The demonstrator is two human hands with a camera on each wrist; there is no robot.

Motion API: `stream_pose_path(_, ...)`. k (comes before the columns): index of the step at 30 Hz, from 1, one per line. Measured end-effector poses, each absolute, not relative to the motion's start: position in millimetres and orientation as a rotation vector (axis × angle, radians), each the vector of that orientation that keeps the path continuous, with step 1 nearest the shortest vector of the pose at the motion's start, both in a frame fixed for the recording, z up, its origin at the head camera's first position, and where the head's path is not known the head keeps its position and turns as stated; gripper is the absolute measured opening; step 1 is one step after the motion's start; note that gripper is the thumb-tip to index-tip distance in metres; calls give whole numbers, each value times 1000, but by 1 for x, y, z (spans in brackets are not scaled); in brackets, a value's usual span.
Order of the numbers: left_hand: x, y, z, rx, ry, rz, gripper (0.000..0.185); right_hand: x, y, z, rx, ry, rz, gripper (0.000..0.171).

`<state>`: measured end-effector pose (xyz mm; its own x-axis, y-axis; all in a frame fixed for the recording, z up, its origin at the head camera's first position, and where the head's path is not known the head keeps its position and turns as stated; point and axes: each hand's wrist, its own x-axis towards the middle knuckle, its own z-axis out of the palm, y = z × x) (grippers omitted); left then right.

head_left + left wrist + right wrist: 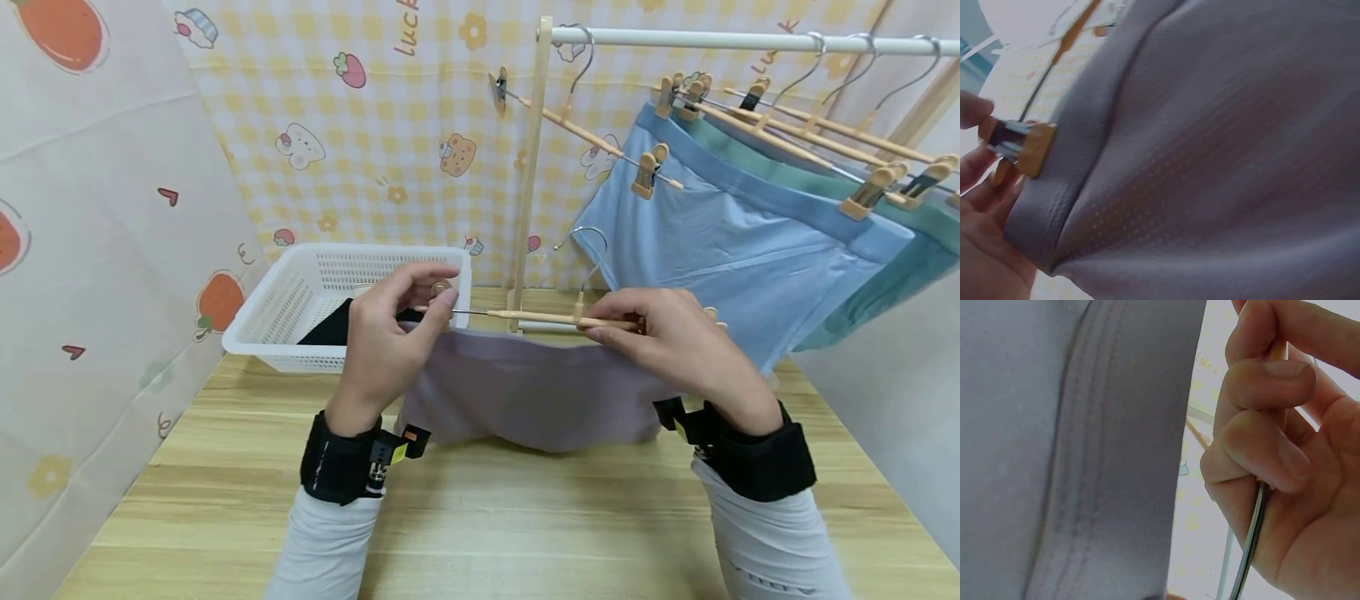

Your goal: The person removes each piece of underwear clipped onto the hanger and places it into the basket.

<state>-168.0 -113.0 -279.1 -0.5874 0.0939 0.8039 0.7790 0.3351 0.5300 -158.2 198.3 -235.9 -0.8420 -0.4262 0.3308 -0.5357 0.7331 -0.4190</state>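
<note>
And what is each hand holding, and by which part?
Both hold one hanger: the left hand pinches an end clip by its handles; the right hand grips the bar beside the hook.

- Across the top middle of the frame I saw a yellow-and-white checked backdrop (393, 125), printed with flowers (472, 31), strawberries (350, 70) and little animals (457, 156).
- Down the left side spread a pale covering (97, 275) with red hearts (168, 197) and orange fruit (63, 33).
- A plain whitish wall (915, 417) filled the lower right edge.
- Along the bottom ran a wood-grain tabletop (525, 542), softly lit, paler towards its middle.
</note>
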Motion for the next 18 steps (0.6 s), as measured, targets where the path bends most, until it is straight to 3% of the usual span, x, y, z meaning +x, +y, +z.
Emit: stream_pose_path(18, -166, -135, -273, -632, -2324, -1508, 32, -169, 198, -258, 801, -2509, 710, 13)
